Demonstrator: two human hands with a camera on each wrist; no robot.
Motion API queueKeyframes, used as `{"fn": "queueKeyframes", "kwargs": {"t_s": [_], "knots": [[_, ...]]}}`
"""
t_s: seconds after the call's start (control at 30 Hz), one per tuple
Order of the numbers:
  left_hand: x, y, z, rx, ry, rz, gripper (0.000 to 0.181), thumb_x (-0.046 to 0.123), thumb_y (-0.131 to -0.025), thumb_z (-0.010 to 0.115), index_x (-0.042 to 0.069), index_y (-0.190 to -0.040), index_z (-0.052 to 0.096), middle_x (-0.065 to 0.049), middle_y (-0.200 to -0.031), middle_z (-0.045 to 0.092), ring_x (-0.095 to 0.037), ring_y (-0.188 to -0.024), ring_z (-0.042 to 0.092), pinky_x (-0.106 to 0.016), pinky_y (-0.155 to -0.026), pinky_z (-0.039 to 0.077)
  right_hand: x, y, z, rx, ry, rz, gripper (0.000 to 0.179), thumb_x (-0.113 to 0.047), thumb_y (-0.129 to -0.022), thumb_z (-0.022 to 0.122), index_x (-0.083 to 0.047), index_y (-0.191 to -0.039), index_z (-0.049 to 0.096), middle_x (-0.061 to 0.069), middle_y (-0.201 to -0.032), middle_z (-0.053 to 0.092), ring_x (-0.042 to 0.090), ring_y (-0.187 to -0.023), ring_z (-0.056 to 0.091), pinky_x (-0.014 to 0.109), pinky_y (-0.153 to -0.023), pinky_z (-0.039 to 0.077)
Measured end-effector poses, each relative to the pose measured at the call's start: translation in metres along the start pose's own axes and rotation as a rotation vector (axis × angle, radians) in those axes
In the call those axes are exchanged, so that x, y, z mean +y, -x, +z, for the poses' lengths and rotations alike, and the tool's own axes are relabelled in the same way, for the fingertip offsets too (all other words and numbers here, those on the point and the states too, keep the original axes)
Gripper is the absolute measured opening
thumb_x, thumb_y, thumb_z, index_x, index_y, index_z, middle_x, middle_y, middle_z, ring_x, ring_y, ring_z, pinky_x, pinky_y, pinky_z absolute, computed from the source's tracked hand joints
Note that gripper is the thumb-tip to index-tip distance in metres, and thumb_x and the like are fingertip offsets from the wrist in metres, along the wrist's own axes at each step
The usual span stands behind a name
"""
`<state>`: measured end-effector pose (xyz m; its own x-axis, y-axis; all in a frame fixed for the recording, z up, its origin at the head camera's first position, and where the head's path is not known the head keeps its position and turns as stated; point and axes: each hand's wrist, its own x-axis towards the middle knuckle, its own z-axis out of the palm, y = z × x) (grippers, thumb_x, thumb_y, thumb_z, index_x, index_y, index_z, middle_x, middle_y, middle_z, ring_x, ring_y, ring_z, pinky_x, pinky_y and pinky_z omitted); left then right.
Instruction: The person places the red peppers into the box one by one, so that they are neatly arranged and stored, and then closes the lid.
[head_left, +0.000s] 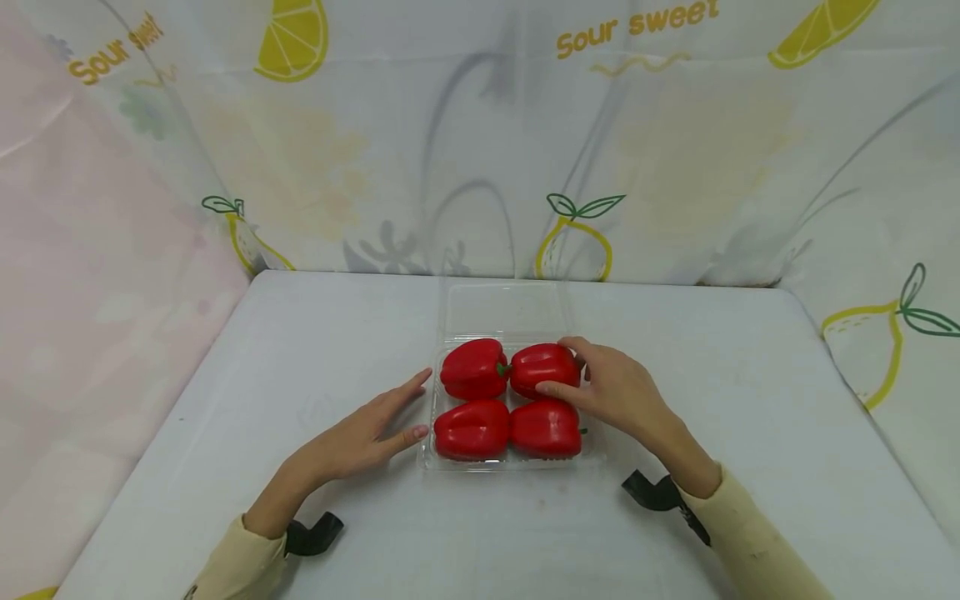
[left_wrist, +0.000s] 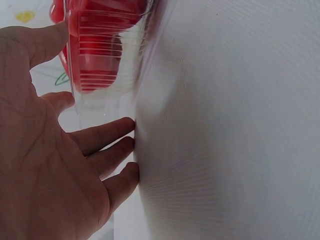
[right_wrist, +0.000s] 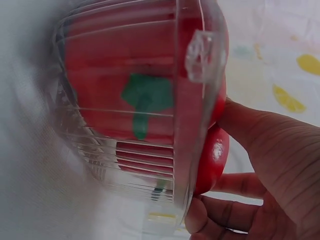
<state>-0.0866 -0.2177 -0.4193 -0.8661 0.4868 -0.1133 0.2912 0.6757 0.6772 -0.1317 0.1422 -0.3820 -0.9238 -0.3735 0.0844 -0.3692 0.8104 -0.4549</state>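
Note:
Several glossy red bell peppers fill a clear plastic clamshell box (head_left: 491,467) in two rows. My right hand (head_left: 628,390) grips the far right bell pepper (head_left: 542,363), thumb on its near side and fingers at its back right. Just in front lies the near right bell pepper (head_left: 547,430), its green stem pointing right. On the left are the far left bell pepper (head_left: 472,369) and the near left bell pepper (head_left: 471,432). My left hand (left_wrist: 55,145), fingers spread, is at the box's left side; its thumb and index finger reach the rim in the left wrist view.
The box's clear lid (head_left: 506,308) stands open toward the back. Everything sits on a white-covered table (head_left: 337,350), with a lemon-printed cloth (head_left: 480,150) hanging behind it. Black straps (head_left: 315,533) show at both wrists.

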Motion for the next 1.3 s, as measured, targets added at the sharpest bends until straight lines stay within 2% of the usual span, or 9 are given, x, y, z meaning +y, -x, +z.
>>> {"fn": "queueKeyframes", "kwargs": {"t_s": [0.17, 0.4, 0.6, 0.7, 0.9, 1.03, 1.3], "knots": [[0.001, -0.001, -0.001, 0.000, 0.001, 0.002, 0.079, 0.057, -0.093, 0.057, 0.037, -0.158, 0.016, -0.003, -0.154, 0.038, -0.028, -0.142, 0.033, -0.059, -0.107, 0.035, 0.001, 0.001, -0.003, 0.002, 0.013, -0.003, 0.061, -0.049, -0.081, 0.077, -0.013, -0.128, 0.060, -0.003, -0.085, 0.060, 0.015, -0.075, 0.055, 0.026, -0.057, 0.047], [0.001, -0.002, -0.003, 0.007, -0.005, 0.030, 0.080, 0.056, -0.093, 0.059, 0.031, -0.158, 0.019, 0.000, -0.156, 0.034, -0.025, -0.143, 0.032, -0.056, -0.107, 0.036, 0.005, 0.003, -0.008, 0.015, -0.019, 0.002, 0.067, -0.046, -0.079, 0.080, -0.010, -0.132, 0.060, 0.003, -0.097, 0.064, 0.019, -0.083, 0.058, 0.028, -0.060, 0.050], [0.000, -0.008, -0.006, 0.048, 0.117, 0.053, 0.079, 0.042, -0.093, 0.066, 0.025, -0.158, 0.024, -0.002, -0.152, 0.040, -0.027, -0.134, 0.045, -0.055, -0.101, 0.044, 0.016, -0.002, -0.016, 0.049, -0.047, 0.016, 0.064, -0.044, -0.082, 0.078, -0.008, -0.133, 0.059, 0.007, -0.102, 0.066, 0.022, -0.086, 0.059, 0.031, -0.063, 0.052], [0.002, -0.019, -0.009, 0.109, 0.190, 0.037, 0.075, 0.032, -0.094, 0.067, 0.019, -0.156, 0.027, -0.008, -0.147, 0.046, -0.030, -0.125, 0.054, -0.053, -0.095, 0.049, 0.023, -0.007, -0.018, 0.071, -0.076, 0.028, 0.061, -0.043, -0.085, 0.075, -0.007, -0.132, 0.060, 0.009, -0.104, 0.067, 0.024, -0.088, 0.060, 0.033, -0.065, 0.053], [0.008, -0.047, -0.016, 0.264, 0.354, -0.047, 0.062, 0.020, -0.097, 0.063, 0.004, -0.150, 0.035, -0.021, -0.139, 0.053, -0.035, -0.113, 0.062, -0.044, -0.083, 0.057, 0.038, -0.021, -0.018, 0.106, -0.175, 0.059, 0.053, -0.038, -0.091, 0.070, -0.006, -0.131, 0.059, 0.013, -0.109, 0.067, 0.027, -0.093, 0.064, 0.042, -0.072, 0.056], [0.007, -0.062, -0.019, 0.302, 0.454, -0.091, 0.061, 0.018, -0.097, 0.062, 0.000, -0.149, 0.035, -0.024, -0.139, 0.053, -0.036, -0.111, 0.064, -0.040, -0.080, 0.057, 0.046, -0.029, -0.016, 0.086, -0.243, 0.094, 0.053, -0.036, -0.092, 0.068, -0.004, -0.133, 0.057, 0.017, -0.115, 0.066, 0.032, -0.100, 0.065, 0.047, -0.077, 0.057], [0.004, -0.085, -0.024, 0.329, 0.608, -0.172, 0.061, 0.020, -0.098, 0.063, 0.000, -0.148, 0.037, -0.023, -0.137, 0.054, -0.036, -0.111, 0.064, -0.043, -0.085, 0.055, 0.057, -0.042, -0.011, 0.014, -0.379, 0.164, 0.061, -0.034, -0.094, 0.067, -0.001, -0.141, 0.048, 0.020, -0.126, 0.061, 0.038, -0.111, 0.061, 0.051, -0.085, 0.055]]}}
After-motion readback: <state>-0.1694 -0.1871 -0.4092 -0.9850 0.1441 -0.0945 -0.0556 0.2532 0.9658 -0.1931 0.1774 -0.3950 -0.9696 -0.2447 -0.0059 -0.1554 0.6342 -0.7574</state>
